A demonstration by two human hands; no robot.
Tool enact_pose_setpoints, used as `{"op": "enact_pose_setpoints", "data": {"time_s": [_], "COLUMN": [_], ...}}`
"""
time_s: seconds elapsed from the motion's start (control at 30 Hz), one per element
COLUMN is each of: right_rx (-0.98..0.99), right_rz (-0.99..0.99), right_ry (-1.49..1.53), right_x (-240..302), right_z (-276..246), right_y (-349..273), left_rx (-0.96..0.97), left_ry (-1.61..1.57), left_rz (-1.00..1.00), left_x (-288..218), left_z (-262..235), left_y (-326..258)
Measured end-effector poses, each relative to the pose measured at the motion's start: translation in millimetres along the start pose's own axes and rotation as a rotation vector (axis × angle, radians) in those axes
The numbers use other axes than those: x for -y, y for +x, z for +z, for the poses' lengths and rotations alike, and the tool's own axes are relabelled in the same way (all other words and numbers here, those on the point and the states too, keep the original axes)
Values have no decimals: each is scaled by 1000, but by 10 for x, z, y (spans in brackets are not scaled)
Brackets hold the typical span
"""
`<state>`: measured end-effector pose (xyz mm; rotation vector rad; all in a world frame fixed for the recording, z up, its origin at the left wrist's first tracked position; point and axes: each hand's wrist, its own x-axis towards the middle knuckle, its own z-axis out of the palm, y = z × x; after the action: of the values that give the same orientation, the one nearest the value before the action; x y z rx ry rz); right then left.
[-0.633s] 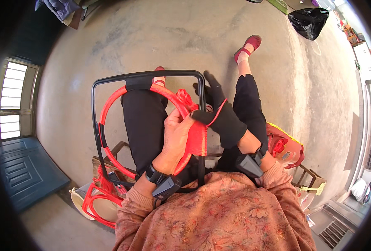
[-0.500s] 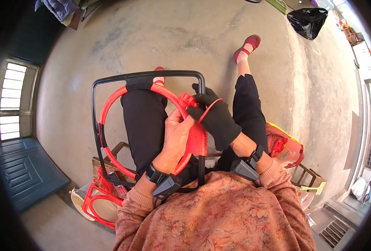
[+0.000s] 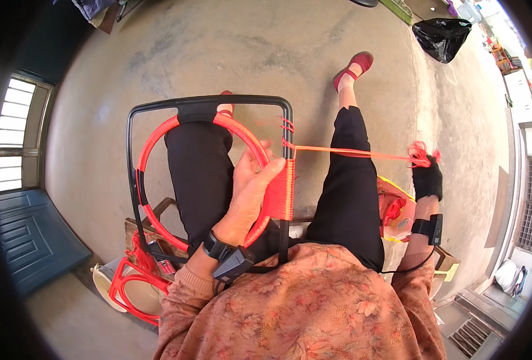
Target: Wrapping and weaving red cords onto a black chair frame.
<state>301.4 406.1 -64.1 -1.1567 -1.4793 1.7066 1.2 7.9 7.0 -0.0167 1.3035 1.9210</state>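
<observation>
A black metal frame (image 3: 208, 101) rests on my lap, with a ring wrapped in red cord (image 3: 153, 142) inside it. Dense red weaving (image 3: 281, 191) spans from the ring to the frame's right bar. My bare left hand (image 3: 249, 183) is closed on the ring's right side, thumb on top beside the weaving. Out to the right, my right hand (image 3: 427, 179), in a black glove with bare fingertips, is closed on a bundle of red cord (image 3: 421, 155). From it the cord runs taut to the right bar, where a few loose loops sit above the weaving.
By my right leg stands a red and yellow bag (image 3: 398, 210) with red material inside. A red frame (image 3: 122, 288) leans on a pale bucket (image 3: 102, 281) at lower left. A black plastic bag (image 3: 441, 39) lies on the floor at far right, and a blue panelled door (image 3: 38, 237) stands left.
My right hand has moved from the frame's right bar far out to the right, drawing the red cord straight. My left hand stays on the ring.
</observation>
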Motion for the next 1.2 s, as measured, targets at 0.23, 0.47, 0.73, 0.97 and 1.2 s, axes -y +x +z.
{"op": "enact_pose_setpoints", "data": {"time_s": [0.23, 0.47, 0.73, 0.97, 1.2], "right_rx": [-118, 908, 820, 172, 504], "right_rz": [76, 210, 434, 552, 168], "right_ry": [488, -160, -379, 483, 783], "right_x": [392, 533, 312, 309, 375], "right_z": [1038, 2746, 2190, 2108, 2185], "right_y": [-215, -1093, -953, -1066, -870], "left_rx": [35, 16, 8, 84, 132], "left_ry": [38, 60, 74, -150, -210], "left_rz": [-20, -46, 41, -96, -136], "left_x": [-102, -125, -81, -157, -112], "left_z": [64, 144, 98, 80, 53], "left_y": [-99, -113, -52, -16, -18]}}
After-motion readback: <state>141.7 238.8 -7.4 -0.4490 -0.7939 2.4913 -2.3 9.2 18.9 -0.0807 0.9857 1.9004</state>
